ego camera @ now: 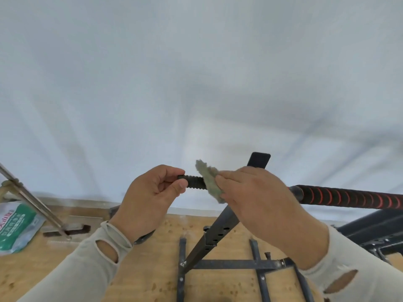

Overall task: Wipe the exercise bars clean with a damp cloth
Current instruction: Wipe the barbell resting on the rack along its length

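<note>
The left hand (152, 192) pinched the end of the ribbed grip (194, 182), seemingly to steady it, while the right hand (255, 197) pressed the cloth (210, 179) (greyish, bunched between its fingers) around that grip beside the upright post (218, 227).

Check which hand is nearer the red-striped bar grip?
Right. The right hand, holding the cloth, sits just beside the red-striped grip; the left hand pinches the ribbed grip's far end.
</note>
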A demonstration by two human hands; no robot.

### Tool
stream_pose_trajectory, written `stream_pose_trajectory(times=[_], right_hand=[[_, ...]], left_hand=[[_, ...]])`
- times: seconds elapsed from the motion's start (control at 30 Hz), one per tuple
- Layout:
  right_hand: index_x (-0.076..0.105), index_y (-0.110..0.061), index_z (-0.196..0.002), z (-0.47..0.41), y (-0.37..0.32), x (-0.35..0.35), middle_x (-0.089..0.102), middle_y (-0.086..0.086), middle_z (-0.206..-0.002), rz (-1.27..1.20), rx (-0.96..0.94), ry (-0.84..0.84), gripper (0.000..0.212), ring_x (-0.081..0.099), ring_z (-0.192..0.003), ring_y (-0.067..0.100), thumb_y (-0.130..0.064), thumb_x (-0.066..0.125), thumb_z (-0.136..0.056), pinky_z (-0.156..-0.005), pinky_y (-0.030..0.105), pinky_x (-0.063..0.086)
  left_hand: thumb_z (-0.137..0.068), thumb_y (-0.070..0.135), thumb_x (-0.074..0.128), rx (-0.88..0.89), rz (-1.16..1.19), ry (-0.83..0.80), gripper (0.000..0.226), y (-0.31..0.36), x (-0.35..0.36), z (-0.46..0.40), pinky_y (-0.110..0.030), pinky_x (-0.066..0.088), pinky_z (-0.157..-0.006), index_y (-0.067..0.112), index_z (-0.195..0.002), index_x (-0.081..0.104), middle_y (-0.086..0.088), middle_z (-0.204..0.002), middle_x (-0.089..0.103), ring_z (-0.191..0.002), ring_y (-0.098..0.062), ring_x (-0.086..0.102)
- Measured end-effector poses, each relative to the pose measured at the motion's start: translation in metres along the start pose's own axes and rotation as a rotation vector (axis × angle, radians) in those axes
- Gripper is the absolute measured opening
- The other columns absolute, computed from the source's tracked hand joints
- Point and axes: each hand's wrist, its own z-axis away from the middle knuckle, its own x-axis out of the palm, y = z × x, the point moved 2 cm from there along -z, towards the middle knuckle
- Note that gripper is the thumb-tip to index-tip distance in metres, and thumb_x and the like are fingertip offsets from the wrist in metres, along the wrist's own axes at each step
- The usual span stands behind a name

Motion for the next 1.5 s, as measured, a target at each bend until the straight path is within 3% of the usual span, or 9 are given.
stream_pose_trajectory(times=[0.07,0.17,0.33,0.53,0.73,1.0,1.1,1.33,1.5], right_hand=[[0.077,-0.015,-0.103,0.013,0.013,-0.004,0.077,0.000,-0.093,0.066,0.035,-0.067,0.041,0.071,-0.078,0.024,-0.014,0.091,-0.064,-0.069,0.043,0.061],[0.077,-0.015,-0.097,0.012,0.014,0.002,0.077,0.001,-0.088,0.138,0.061,-0.086,0.039,0.070,-0.073,0.025,-0.015,0.092,-0.061,-0.066,0.041,0.061],[0.058,-0.024,-0.062,-0.020,-0.012,-0.003,0.053,-0.008,-0.050,0.088,0.126,-0.003,0.031,0.049,-0.043,0.018,-0.025,0.089,-0.068,-0.051,0.027,0.033],[0.058,-0.021,-0.092,-0.074,-0.050,-0.009,0.057,-0.004,-0.076,-0.224,0.101,-0.047,0.030,0.052,-0.067,0.020,-0.038,0.039,-0.108,-0.063,0.033,0.035],[0.056,-0.026,-0.089,-0.061,-0.024,-0.016,0.060,-0.007,-0.079,-0.420,0.139,-0.243,0.031,0.056,-0.074,0.013,-0.045,0.040,-0.106,-0.068,0.034,0.046],[0.045,-0.023,-0.095,-0.024,-0.007,-0.036,0.058,-0.006,-0.092,0.040,0.081,-0.352,0.015,0.059,-0.084,0.019,-0.028,0.040,-0.108,-0.073,0.034,0.050],[0.047,-0.025,-0.096,-0.041,-0.024,-0.031,0.058,-0.005,-0.086,-0.019,0.080,-0.284,0.012,0.056,-0.078,0.021,-0.027,0.044,-0.107,-0.070,0.034,0.045],[0.060,-0.025,-0.098,-0.050,-0.037,-0.005,0.061,-0.006,-0.086,-0.342,0.070,-0.072,0.028,0.054,-0.078,0.017,-0.036,0.037,-0.109,-0.072,0.032,0.043],[0.067,-0.023,-0.103,-0.004,-0.001,-0.007,0.068,-0.007,-0.093,-0.008,-0.047,0.018,0.009,0.062,-0.075,0.018,-0.029,0.065,-0.096,-0.068,0.037,0.055]], left_hand=[[-0.092,0.026,0.069,-0.003,0.004,0.008,0.014,-0.001,0.000,-0.001,-0.007,0.050,-0.074,0.026,-0.106,0.069,0.012,-0.089,0.077,-0.084,-0.005,0.073],[-0.092,0.029,0.068,0.006,-0.017,0.008,0.015,-0.001,0.000,-0.001,-0.006,0.049,-0.074,0.028,-0.107,0.069,0.015,-0.091,0.077,-0.086,-0.004,0.073],[-0.097,0.024,0.061,0.012,-0.037,-0.049,0.027,-0.005,-0.005,0.007,-0.006,0.049,-0.080,0.033,-0.122,0.064,0.020,-0.098,0.076,-0.095,-0.002,0.072],[-0.097,0.010,0.061,0.018,0.049,0.008,0.025,-0.001,-0.002,0.009,-0.021,0.056,-0.084,0.030,-0.112,0.066,0.014,-0.098,0.077,-0.093,-0.007,0.073],[-0.094,0.012,0.067,-0.036,0.121,0.046,0.028,-0.006,-0.001,0.011,-0.040,0.057,-0.091,0.026,-0.116,0.055,0.006,-0.100,0.078,-0.094,-0.014,0.074],[-0.096,0.012,0.063,-0.014,0.025,0.034,0.034,-0.005,0.000,0.013,-0.023,0.055,-0.089,0.040,-0.116,0.065,0.015,-0.102,0.075,-0.098,-0.005,0.071],[-0.096,0.012,0.063,-0.016,0.010,0.037,0.030,-0.003,0.001,0.013,-0.010,0.052,-0.080,0.037,-0.112,0.067,0.017,-0.096,0.076,-0.092,-0.004,0.072],[-0.097,0.012,0.061,0.036,-0.042,0.028,0.025,0.004,0.000,0.014,-0.009,0.051,-0.073,0.033,-0.106,0.071,0.021,-0.093,0.075,-0.089,-0.004,0.071],[-0.099,0.016,0.059,-0.004,-0.043,0.027,0.020,-0.001,0.001,0.012,-0.011,0.051,-0.070,0.032,-0.109,0.065,0.007,-0.090,0.075,-0.085,-0.005,0.071]])
